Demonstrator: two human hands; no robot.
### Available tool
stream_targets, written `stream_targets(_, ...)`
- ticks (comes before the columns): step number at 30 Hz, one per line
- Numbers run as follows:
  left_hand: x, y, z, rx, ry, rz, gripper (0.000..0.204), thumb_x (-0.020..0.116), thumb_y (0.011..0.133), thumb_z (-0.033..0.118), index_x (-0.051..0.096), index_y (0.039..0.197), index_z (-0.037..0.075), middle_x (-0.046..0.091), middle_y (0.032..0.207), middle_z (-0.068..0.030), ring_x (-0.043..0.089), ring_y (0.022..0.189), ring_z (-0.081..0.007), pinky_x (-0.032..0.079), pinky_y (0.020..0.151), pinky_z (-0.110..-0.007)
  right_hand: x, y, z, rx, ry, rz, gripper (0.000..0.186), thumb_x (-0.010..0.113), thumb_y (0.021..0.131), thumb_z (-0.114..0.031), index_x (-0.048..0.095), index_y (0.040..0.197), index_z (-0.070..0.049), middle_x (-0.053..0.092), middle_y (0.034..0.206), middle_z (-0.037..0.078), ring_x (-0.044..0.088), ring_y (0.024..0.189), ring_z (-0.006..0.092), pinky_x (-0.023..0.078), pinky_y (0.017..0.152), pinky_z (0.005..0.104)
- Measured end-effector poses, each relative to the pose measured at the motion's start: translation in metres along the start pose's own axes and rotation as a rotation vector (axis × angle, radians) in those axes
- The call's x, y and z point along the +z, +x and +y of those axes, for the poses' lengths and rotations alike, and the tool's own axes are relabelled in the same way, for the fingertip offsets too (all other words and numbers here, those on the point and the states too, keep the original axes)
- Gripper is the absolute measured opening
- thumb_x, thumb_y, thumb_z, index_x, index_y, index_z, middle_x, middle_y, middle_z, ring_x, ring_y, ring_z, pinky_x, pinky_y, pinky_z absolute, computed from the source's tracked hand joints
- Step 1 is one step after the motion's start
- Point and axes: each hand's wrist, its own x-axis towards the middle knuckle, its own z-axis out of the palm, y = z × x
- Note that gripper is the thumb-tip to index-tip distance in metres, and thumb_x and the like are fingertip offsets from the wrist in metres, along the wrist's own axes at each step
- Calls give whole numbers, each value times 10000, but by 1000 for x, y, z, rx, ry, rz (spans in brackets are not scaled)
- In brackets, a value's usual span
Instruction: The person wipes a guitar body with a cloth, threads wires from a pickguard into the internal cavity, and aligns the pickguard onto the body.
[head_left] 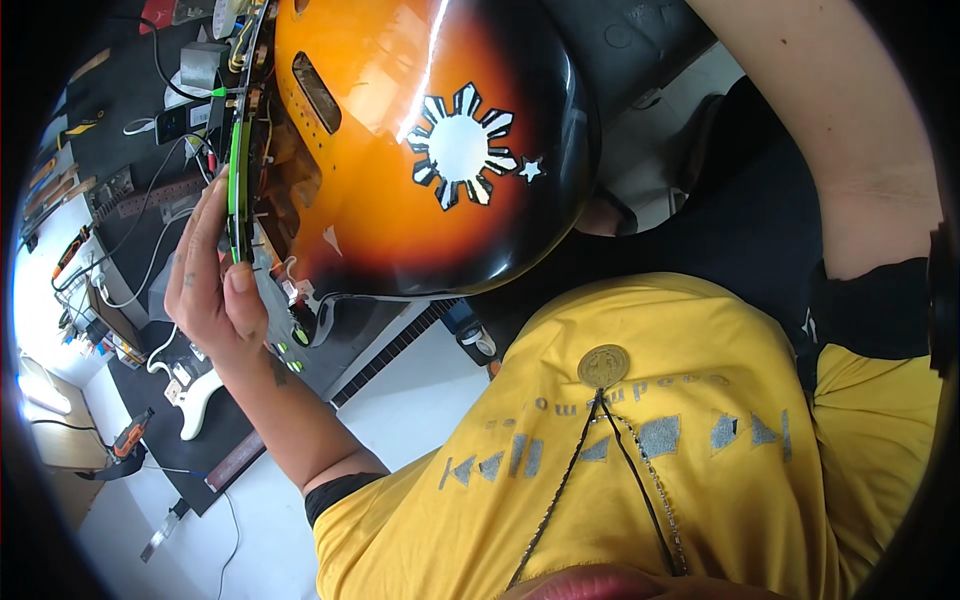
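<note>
The sunburst electric guitar body (400, 150) stands on edge over the person's lap, its glossy orange-to-black face turned to the camera. The left hand (215, 285) grips the green pickguard (237, 180), which is swung away from the body's left edge, fingers curled over its rim and thumb pressed on its face; thin wires (268, 150) run from its underside into the body cavity. The right forearm (850, 150) reaches up past the body's far right side; the hand itself is out of view, so I cannot tell whether it grips or rests.

The body looks heavy, rigid and slippery under its lacquer, likely easy to scratch, so its edges and waist seem the safest holds. The pickguard looks thin and flexible, best held by the rim, since the wiring would probably tear under a pull.

A white-and-black sun-and-star sticker (462, 148) sits centre-right on the face. A round bronze medallion (603, 366) hangs on a cord over the yellow shirt (640, 470), above grey printed shapes. A white guitar body (195, 395) lies on the dark mat (120, 150) at the left.
</note>
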Motion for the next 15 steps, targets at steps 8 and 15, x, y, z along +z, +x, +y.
stream_targets(8,0,2,-1,9,-36,-1,641,517,1100,462,743,1301,-103,780,1274,-250,768,1201,-372,568,1074,-431,-4,-4,12,-111,222,-101,403,927,810,-365,855,1028,-33,824,955,95,749,884,199,561,825,355)
stream_targets(15,20,0,14,81,52,-1,611,594,1086,441,719,1319,-110,769,1268,-275,774,1166,-412,617,992,-448,-7,-2,10,-124,125,-94,337,950,813,-283,864,1028,-38,834,967,86,745,882,191,555,819,357)
